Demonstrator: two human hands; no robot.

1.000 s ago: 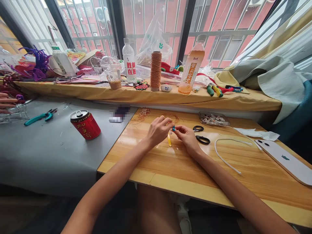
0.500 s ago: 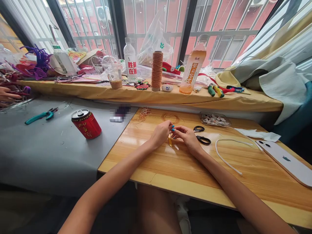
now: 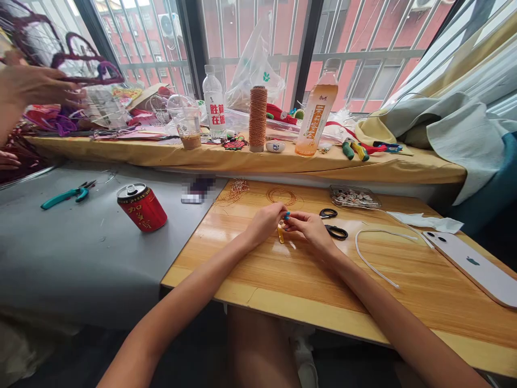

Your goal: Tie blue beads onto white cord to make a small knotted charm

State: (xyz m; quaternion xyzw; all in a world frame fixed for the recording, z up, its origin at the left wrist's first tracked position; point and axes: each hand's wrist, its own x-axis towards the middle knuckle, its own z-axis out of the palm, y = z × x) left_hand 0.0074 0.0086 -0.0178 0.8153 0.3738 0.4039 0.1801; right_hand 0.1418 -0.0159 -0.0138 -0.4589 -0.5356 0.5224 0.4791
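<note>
My left hand [image 3: 266,223] and my right hand [image 3: 312,230] meet above the wooden board, with blue-nailed fingertips pinched close together. A small yellow strip [image 3: 280,235] hangs below the left fingertips, its upper end hidden in the pinch. The right fingers are closed right beside it; whatever lies between them is too small to make out. Just right of my right hand lie black-handled scissors [image 3: 336,232], partly hidden by the hand. Beyond my fingers a loose coil of orange-brown cord [image 3: 281,197] rests on the board.
A red can [image 3: 142,208] and teal-handled pliers [image 3: 67,197] stand on the grey surface to the left. A cord spool [image 3: 257,119] and bottles line the ledge. Rightward lie a bead box [image 3: 355,196], white cord [image 3: 374,266] and phone [image 3: 474,262]. A co-worker's hand [image 3: 38,86] holds a purple wire-like frame.
My hands stay pinched together with only slight finger movement. At far left the co-worker's hand has come up into view, lifting a purple frame over the ledge.
</note>
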